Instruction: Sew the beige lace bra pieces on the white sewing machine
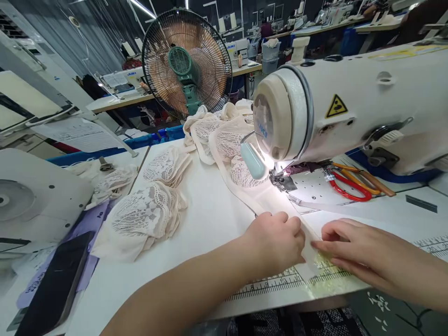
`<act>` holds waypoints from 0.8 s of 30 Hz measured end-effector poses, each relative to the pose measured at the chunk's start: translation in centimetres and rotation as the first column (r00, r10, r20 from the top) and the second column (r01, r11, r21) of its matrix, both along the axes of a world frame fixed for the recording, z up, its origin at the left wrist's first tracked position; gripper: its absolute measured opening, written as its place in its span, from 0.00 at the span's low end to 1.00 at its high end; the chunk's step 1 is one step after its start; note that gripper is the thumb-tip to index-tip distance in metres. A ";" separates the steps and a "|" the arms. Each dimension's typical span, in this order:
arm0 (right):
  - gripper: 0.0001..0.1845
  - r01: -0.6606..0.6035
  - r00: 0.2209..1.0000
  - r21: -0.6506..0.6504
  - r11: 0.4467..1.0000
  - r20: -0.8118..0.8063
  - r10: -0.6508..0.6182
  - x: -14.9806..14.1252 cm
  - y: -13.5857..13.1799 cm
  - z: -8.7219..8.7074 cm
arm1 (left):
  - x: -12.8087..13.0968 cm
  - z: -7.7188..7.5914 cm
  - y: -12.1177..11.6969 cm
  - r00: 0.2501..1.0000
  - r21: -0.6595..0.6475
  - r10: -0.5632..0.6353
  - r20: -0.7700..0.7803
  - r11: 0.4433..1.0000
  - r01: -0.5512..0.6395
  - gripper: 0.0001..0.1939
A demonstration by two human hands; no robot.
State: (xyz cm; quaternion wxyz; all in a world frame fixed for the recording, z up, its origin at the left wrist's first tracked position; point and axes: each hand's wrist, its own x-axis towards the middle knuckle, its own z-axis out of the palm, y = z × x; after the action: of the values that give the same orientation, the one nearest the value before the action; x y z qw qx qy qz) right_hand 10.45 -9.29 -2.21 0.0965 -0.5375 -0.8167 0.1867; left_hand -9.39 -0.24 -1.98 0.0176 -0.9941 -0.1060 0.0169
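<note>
My left hand (276, 240) is curled on the white table (210, 214), pinching the near end of a cream fabric strip (259, 203) that runs up to the presser foot (282, 179) of the white sewing machine (350, 102). My right hand (353, 254) lies flat beside it, fingers pressing the same strip's end near a yellowish lace patch (327, 275) at the table's ruler marks. The strip continues behind the needle into a heap of cream lace pieces (224, 133).
Two stacks of lace cups (147, 219) lie left of the hands. Red-handled scissors (350, 186) rest on the machine bed. A dark phone (52, 284) sits at the lower left, a green fan (187, 60) stands behind, and another machine (31, 196) is at the left.
</note>
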 end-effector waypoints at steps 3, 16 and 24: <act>0.15 -0.030 0.998 -0.080 0.996 0.046 0.034 -0.3 0.0 -0.1 | -0.2 0.5 0.6 0.998 -0.022 0.001 -0.060 1.000 -0.002 0.20; 0.15 -0.034 0.995 -0.051 0.998 0.089 0.039 -0.7 1.8 -0.1 | -1.0 1.1 3.0 0.997 0.024 -0.056 -0.047 0.998 0.058 0.17; 0.19 -0.029 0.994 0.015 0.999 0.103 0.027 -1.1 3.4 -0.4 | -1.4 1.0 3.7 0.998 0.047 -0.035 0.052 0.998 0.033 0.15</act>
State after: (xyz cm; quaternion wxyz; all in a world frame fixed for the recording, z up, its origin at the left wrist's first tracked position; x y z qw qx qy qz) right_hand 9.37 -5.93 -2.57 0.0561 -0.5340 -0.8295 0.1534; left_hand -10.76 3.46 -1.00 0.0382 -0.9951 -0.0900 -0.0121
